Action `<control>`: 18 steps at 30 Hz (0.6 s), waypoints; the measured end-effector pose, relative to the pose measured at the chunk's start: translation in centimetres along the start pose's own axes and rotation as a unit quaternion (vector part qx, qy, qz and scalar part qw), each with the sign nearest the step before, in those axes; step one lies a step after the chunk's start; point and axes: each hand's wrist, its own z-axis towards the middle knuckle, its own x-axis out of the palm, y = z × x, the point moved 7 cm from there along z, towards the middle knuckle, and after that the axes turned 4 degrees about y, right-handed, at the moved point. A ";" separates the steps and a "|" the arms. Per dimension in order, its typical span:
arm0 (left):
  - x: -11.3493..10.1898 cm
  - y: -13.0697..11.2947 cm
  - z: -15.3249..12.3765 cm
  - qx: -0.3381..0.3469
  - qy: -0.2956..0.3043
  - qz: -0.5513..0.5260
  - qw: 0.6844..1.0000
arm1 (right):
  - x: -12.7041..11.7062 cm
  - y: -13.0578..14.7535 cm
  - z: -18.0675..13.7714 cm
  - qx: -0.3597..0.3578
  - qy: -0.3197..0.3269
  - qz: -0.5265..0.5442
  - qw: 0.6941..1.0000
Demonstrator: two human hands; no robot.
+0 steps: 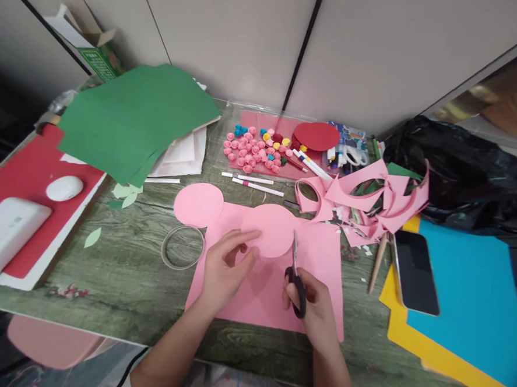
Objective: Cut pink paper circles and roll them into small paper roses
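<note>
My right hand (317,305) is closed on black-handled scissors (296,277), blades pointing away from me at the edge of a pink paper circle (270,229). My left hand (228,264) pinches that circle's near left edge, thumb on top. The circle lies over a larger pink sheet (320,261) spread in front of me. A second pink circle (199,204) rests at the sheet's far left corner.
A tape ring (182,246) lies left of the sheet. Pink paper offcuts (367,197) pile at the right, small paper roses (255,149) and markers (253,182) behind. Green sheets (136,116) far left, a phone (415,270) on blue and yellow paper (471,288) right.
</note>
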 end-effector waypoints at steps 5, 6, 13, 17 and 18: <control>-0.3 -0.2 0.0 0.008 -0.016 0.003 1.000 | 0.0 -0.2 0.1 0.014 0.000 0.000 1.000; -0.3 -0.2 0.0 0.010 -0.020 0.004 1.000 | 0.0 -0.2 0.0 0.014 0.001 0.001 1.000; -0.2 0.2 0.0 -0.001 -0.031 -0.014 0.999 | 0.1 -0.5 -0.1 0.008 0.015 0.007 1.000; 0.1 0.2 0.0 -0.011 -0.011 -0.014 1.000 | 0.1 -0.3 0.0 0.004 0.020 0.003 1.000; 0.2 0.2 0.0 -0.014 -0.004 -0.014 1.000 | 0.1 -0.2 0.0 0.003 0.019 0.002 1.000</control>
